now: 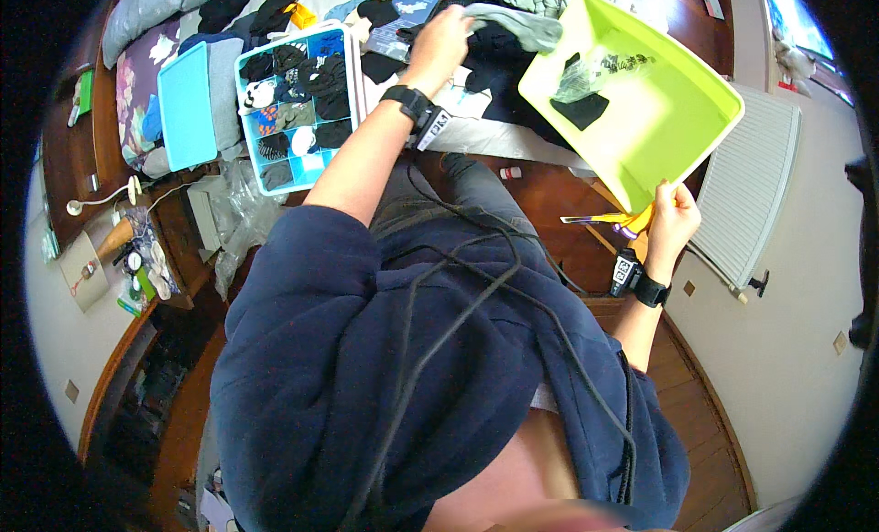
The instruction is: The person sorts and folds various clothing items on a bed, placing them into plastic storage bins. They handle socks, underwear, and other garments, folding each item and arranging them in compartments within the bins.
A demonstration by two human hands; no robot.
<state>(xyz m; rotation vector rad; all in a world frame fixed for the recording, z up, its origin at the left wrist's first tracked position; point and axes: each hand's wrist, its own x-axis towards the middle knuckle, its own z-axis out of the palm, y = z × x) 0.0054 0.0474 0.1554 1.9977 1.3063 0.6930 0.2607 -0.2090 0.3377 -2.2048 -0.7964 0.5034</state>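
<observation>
My left hand (441, 48) reaches to the far middle, fingers closed on one end of a grey-green sock (520, 27). The sock's other end lies against the rim of a lime-green plastic bin (673, 138). My right hand (676, 217) is closed on the bin's near corner, and the bin sits tilted. Inside it are a black cloth piece (582, 112) and a crumpled clear plastic bag (577, 81). Left of my left forearm, a blue divided box (244, 102) holds rolled dark, patterned and white socks in its compartments.
A light-blue lid (187, 106) lies left of the box. Clothes and a dark-blue package (407, 17) cover the bed behind. A white radiator (755, 184) stands at the right. Crumpled clear plastic (245, 216) lies near a bedside table. Yellow-and-purple packaging (632, 222) is below the bin.
</observation>
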